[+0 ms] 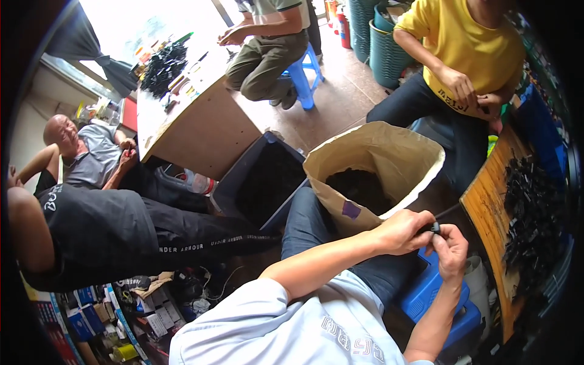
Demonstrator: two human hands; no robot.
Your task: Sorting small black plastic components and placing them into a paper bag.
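Note:
My left hand (404, 232) and my right hand (450, 248) meet in front of my lap, both closed on a small black part (434, 229) with a greyish end. Fingers hide most of that part, so its exact kind does not show. Just beyond my hands stands a large tan sack (331, 161) with its mouth wide open and dark pieces (359, 185) inside. Off to the right, a heap of small black parts (528, 213) covers much of a wooden board (486, 201).
Left of the sack sits a grey bin (228, 194) with dark contents. A person in yellow (471, 48) faces me, handling something small. Others are around a table (164, 115) bearing more black parts. A blue plastic stool (423, 292) is beneath my right arm; shelves (112, 310) stand lower left.

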